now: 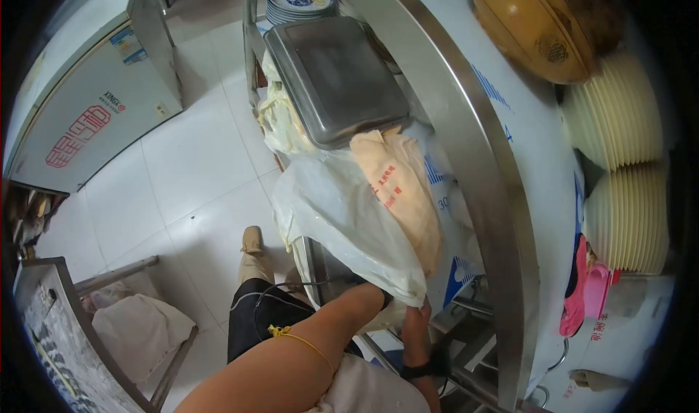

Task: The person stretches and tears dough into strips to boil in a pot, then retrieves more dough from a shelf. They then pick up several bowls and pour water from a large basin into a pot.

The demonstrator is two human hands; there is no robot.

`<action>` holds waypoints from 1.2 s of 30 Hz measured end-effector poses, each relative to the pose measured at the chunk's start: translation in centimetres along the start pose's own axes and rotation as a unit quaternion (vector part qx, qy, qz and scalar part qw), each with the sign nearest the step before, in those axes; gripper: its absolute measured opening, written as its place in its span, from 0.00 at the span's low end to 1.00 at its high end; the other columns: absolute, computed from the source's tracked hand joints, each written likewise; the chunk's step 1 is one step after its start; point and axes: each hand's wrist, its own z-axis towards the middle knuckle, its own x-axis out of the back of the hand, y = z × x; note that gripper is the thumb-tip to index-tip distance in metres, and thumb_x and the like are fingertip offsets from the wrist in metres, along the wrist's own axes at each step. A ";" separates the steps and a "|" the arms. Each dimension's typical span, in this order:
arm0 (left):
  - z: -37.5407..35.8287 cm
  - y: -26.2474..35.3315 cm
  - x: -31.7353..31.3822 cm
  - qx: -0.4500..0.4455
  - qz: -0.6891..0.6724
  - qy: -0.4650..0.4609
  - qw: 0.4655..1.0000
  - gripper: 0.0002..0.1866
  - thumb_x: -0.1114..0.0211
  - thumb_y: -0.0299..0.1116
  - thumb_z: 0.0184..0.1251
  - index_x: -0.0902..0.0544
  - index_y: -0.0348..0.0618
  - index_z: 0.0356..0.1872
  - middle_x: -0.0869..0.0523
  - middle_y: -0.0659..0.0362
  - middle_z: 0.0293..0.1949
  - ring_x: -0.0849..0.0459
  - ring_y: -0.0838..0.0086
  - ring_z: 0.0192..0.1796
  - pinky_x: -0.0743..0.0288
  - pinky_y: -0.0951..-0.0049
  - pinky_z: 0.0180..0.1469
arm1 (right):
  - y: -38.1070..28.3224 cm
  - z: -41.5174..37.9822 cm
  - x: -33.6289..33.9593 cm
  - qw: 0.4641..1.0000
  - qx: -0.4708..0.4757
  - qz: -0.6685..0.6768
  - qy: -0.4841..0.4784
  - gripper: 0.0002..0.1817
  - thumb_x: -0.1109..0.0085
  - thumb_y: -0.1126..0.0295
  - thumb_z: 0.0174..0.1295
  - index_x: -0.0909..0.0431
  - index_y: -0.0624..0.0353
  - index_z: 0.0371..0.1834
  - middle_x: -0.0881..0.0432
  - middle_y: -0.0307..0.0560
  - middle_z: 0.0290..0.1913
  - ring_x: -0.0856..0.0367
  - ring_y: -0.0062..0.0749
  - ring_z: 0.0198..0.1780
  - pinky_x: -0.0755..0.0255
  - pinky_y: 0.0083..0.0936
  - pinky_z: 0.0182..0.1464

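Left forearm (291, 355) reaches under plastic bag (342, 224) beside table edge (473, 165).

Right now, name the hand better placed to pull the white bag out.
Probably the right: the right hand meets the bag at its lower corner; the left hand is mostly hidden behind it, grip unseen.

A steel shelf (466, 144) carries stacked plates (630, 165) and a tray (335, 78).

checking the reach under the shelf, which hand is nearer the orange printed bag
Right. The right hand sits at the lower edge of the white plastic bag, just below the orange printed bag. The left hand is under the white bag, slightly farther off.
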 end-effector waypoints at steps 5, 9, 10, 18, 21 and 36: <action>1.8 -0.1 0.2 0.001 0.001 0.001 1.000 0.13 0.46 0.29 0.54 0.27 0.36 0.41 0.22 0.52 0.34 0.24 0.67 0.37 0.30 0.71 0.42 | -0.5 -0.7 -0.1 0.998 -0.034 -0.021 0.038 0.18 0.53 0.68 0.57 0.33 0.69 0.48 0.28 0.47 0.46 0.32 0.28 0.47 0.40 0.20 0.50; 3.1 0.1 0.5 0.000 -0.001 -0.001 1.000 0.13 0.46 0.29 0.54 0.26 0.36 0.41 0.22 0.52 0.33 0.23 0.67 0.36 0.30 0.71 0.41 | -1.3 -0.7 -0.1 0.997 -0.022 -0.060 0.039 0.17 0.54 0.68 0.57 0.33 0.68 0.47 0.28 0.46 0.46 0.32 0.28 0.46 0.40 0.20 0.50; 3.4 0.1 0.5 -0.001 -0.001 -0.003 1.000 0.13 0.46 0.29 0.54 0.26 0.36 0.41 0.22 0.52 0.33 0.23 0.67 0.36 0.30 0.71 0.41 | -1.3 -0.8 -0.1 0.998 -0.024 -0.052 0.033 0.17 0.54 0.68 0.57 0.32 0.68 0.47 0.28 0.46 0.46 0.32 0.28 0.46 0.40 0.20 0.50; 2.1 -1.2 1.8 0.004 -0.019 0.010 1.000 0.13 0.46 0.29 0.54 0.26 0.36 0.40 0.22 0.52 0.33 0.23 0.67 0.36 0.30 0.71 0.41 | -1.5 -0.4 0.6 0.989 -0.008 -0.137 0.060 0.16 0.54 0.69 0.57 0.31 0.69 0.44 0.26 0.51 0.43 0.30 0.32 0.45 0.38 0.23 0.47; -0.7 -2.7 2.5 0.011 -0.026 0.017 0.999 0.12 0.45 0.29 0.54 0.26 0.36 0.40 0.22 0.52 0.33 0.23 0.67 0.36 0.30 0.71 0.41 | 0.4 0.6 2.5 0.972 0.100 -0.210 0.043 0.17 0.54 0.68 0.56 0.33 0.69 0.45 0.28 0.54 0.44 0.30 0.34 0.45 0.37 0.25 0.46; -13.4 -4.2 6.6 0.082 -0.120 0.069 0.987 0.12 0.45 0.29 0.54 0.26 0.36 0.39 0.21 0.52 0.32 0.23 0.67 0.35 0.30 0.70 0.40 | 1.0 4.8 7.4 0.747 0.219 -0.617 0.119 0.20 0.47 0.73 0.46 0.34 0.67 0.44 0.29 0.55 0.39 0.28 0.39 0.39 0.34 0.27 0.41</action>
